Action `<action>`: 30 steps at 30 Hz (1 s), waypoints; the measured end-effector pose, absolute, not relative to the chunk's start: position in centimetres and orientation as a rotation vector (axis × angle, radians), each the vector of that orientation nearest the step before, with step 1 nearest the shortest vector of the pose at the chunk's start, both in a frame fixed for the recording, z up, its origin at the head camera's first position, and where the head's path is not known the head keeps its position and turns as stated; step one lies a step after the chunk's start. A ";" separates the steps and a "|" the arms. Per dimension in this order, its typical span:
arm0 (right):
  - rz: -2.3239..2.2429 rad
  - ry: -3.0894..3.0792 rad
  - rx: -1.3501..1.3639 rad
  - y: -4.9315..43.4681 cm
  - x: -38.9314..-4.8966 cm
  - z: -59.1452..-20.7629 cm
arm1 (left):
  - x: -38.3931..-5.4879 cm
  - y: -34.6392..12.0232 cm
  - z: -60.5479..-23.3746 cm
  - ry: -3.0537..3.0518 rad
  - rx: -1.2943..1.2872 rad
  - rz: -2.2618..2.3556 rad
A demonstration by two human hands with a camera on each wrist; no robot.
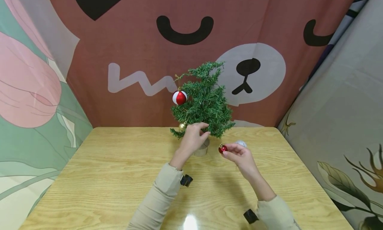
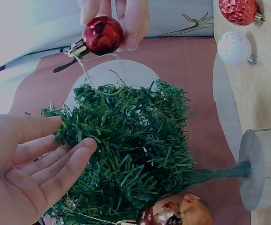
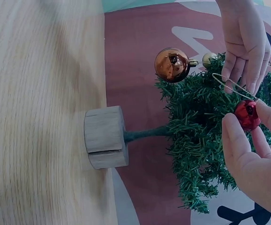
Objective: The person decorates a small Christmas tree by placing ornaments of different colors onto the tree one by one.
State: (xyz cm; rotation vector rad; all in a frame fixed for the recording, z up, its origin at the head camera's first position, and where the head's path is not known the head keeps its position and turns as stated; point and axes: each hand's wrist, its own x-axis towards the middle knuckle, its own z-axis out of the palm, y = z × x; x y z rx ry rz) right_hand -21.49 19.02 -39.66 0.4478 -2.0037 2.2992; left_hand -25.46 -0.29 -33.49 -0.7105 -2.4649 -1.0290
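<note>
A small green artificial Christmas tree [image 1: 206, 100] stands on a round wooden base [image 3: 105, 137]. My right hand [image 1: 243, 158] pinches a shiny red bauble [image 2: 103, 35] by its sides, and a gold string loop [image 3: 234, 86] trails from it. At the tree's front, my left hand [image 2: 37, 171] has its fingers loosely extended against the green branch tips. From the left side hang a red-and-white bauble [image 1: 180, 97] and a small gold bauble [image 1: 182, 126]. A copper bauble [image 3: 172, 64] hangs low on the tree; the left hand hides it in the head view.
A white speckled bauble [image 2: 234, 48] and a textured red bauble [image 2: 238, 11] lie on the wooden table [image 1: 119, 176], to the right of the tree. A bear-patterned cloth [image 1: 134, 40] hangs behind, with printed curtains on both sides.
</note>
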 end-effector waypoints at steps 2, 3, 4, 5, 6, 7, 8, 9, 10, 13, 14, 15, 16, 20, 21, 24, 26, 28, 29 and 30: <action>2.356 -1.958 0.466 18.9 -21.6 -39.6 | -25.5 -0.3 -33.5 -2.458 -0.713 -1.028; 2.381 -1.941 0.471 18.9 -21.6 -39.5 | -25.5 -0.3 -33.5 -2.455 -0.715 -1.027; 2.404 -1.923 0.473 18.8 -21.6 -39.5 | -25.5 -0.3 -33.5 -2.452 -0.718 -1.030; 2.424 -1.907 0.474 18.8 -21.6 -39.4 | -25.6 -0.3 -33.5 -2.450 -0.720 -1.032; 2.438 -1.896 0.473 18.7 -21.7 -39.3 | -25.6 -0.3 -33.5 -2.448 -0.722 -1.034; 2.449 -1.886 0.470 18.6 -21.7 -39.3 | -25.6 -0.3 -33.5 -2.446 -0.722 -1.037; 2.458 -1.875 0.467 18.6 -21.7 -39.2 | -25.6 -0.4 -33.5 -2.445 -0.722 -1.039; 2.468 -1.864 0.462 18.5 -21.8 -39.1 | -25.6 -0.4 -33.5 -2.444 -0.723 -1.041; 2.477 -1.851 0.460 18.4 -21.8 -39.0 | -25.6 -0.4 -33.5 -2.443 -0.724 -1.043; 2.505 -1.816 0.456 18.2 -22.0 -38.8 | -25.6 -0.4 -33.5 -2.435 -0.724 -1.043; 2.509 -1.807 0.454 18.1 -22.0 -38.7 | -25.6 -0.4 -33.5 -2.431 -0.726 -1.045; 2.514 -1.796 0.455 18.0 -22.1 -38.6 | -25.6 -0.4 -33.5 -2.424 -0.729 -1.048; 2.515 -1.787 0.456 18.0 -22.1 -38.5 | -25.6 -0.4 -33.6 -2.417 -0.733 -1.052; 2.532 -1.734 0.460 17.7 -22.3 -38.2 | -25.8 -0.4 -33.7 -2.388 -0.753 -1.075; 2.538 -1.720 0.462 17.7 -22.4 -38.1 | -25.8 -0.4 -33.7 -2.385 -0.756 -1.084; 2.547 -1.696 0.453 17.5 -22.5 -37.9 | -25.8 -0.5 -33.7 -2.398 -0.764 -1.118; 2.549 -1.685 0.445 17.4 -22.6 -37.8 | -25.7 -0.5 -33.6 -2.417 -0.767 -1.140; 2.552 -1.676 0.433 17.3 -22.6 -37.7 | -25.7 -0.6 -33.5 -2.441 -0.772 -1.157; 2.555 -1.668 0.428 17.3 -22.7 -37.7 | -25.6 -0.6 -33.5 -2.451 -0.776 -1.154; 2.559 -1.658 0.423 17.3 -22.7 -37.7 | -25.6 -0.7 -33.5 -2.460 -0.778 -1.145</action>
